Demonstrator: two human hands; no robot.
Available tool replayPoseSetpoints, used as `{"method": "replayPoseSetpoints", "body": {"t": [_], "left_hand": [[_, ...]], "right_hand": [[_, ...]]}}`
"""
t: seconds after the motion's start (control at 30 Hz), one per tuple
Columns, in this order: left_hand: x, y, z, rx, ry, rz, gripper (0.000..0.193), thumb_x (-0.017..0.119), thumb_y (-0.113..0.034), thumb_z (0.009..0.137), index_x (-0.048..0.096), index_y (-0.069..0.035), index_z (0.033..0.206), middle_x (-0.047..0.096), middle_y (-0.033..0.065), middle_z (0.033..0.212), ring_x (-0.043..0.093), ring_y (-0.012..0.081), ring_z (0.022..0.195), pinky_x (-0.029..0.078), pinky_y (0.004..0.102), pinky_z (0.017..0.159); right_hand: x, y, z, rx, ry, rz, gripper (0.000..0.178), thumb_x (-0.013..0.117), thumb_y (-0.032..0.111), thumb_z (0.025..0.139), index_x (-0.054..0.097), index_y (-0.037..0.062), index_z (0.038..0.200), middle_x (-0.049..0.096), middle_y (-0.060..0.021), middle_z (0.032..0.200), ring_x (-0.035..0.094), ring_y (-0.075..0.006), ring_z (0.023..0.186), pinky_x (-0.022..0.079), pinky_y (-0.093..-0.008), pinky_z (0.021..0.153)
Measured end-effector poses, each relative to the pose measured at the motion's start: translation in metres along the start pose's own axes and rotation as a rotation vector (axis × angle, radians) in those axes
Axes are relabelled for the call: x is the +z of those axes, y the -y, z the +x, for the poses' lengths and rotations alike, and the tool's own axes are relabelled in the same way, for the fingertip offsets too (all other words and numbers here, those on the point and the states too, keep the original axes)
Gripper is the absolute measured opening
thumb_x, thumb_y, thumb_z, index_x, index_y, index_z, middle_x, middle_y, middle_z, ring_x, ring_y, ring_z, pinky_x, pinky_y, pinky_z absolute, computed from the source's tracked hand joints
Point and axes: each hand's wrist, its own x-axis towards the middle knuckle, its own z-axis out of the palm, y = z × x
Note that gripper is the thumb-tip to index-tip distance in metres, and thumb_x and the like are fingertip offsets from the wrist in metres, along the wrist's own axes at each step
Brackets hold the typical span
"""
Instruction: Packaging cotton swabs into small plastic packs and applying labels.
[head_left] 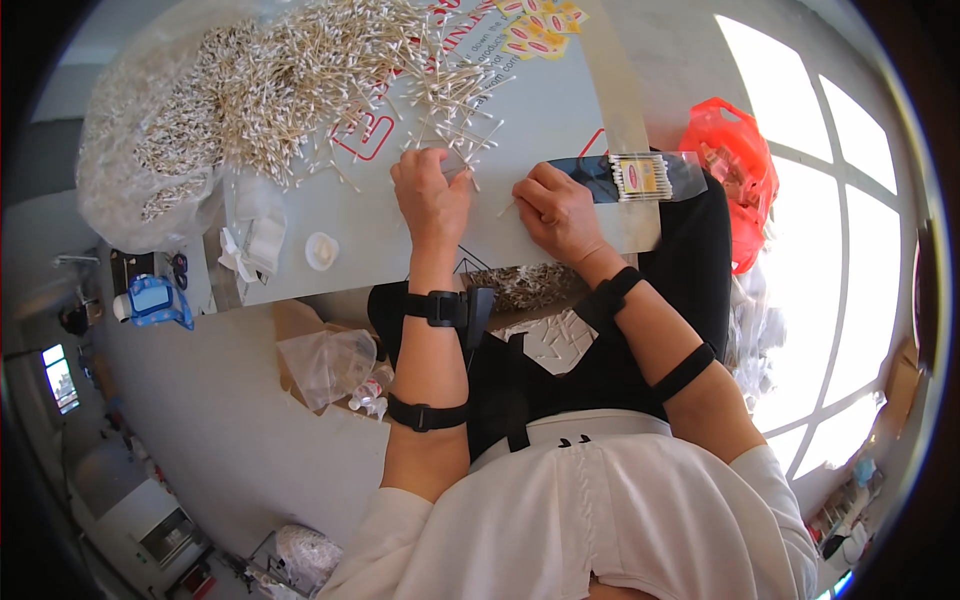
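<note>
Loose cotton swabs with pale sticks and white tips lie in a big heap on the table's far left. Near the heap's right edge, my left hand has its fingers curled around some swabs, whose white tips show beside the thumb. My right hand is closed in a pinch, and a thin swab end pokes out left of its fingertips. Just beyond and right of that hand lies a clear plastic bag holding a row of swabs under a yellow label card. What lies inside both palms is hidden.
Yellow cards lie at the table's far edge. A clear sack borders the heap at left. Nearer are a stack of clear bags and a small white dish. A red plastic bag hangs beyond the right edge.
</note>
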Motion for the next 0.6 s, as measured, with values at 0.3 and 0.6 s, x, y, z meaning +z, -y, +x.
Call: {"method": "replayPoseSetpoints", "body": {"t": [0.3,0.6], "left_hand": [[-0.031,0.029,-0.009,-0.119,-0.187,0.026,0.026,0.067,0.001,0.072,0.063,-0.005,0.097,0.060,0.0106,0.102,0.053,0.0326,0.102,0.047,0.0419,0.086],[-0.026,0.034,-0.054,-0.288,-0.047,0.154,0.012,0.069,-0.007,0.075,0.061,-0.006,0.084,0.060,0.0095,0.085,0.055,0.0318,0.088,0.046,0.0452,0.076]], "right_hand": [[0.007,0.000,0.002,-0.013,-0.011,-0.018,0.011,0.063,0.007,0.071,0.055,0.0091,0.079,0.052,-0.0072,0.080,0.060,-0.0280,0.080,0.050,-0.0402,0.064],[0.005,-0.003,-0.001,0.003,0.034,0.001,0.009,0.062,0.007,0.070,0.057,0.0101,0.077,0.052,-0.0066,0.080,0.060,-0.0275,0.079,0.050,-0.0395,0.063]]}}
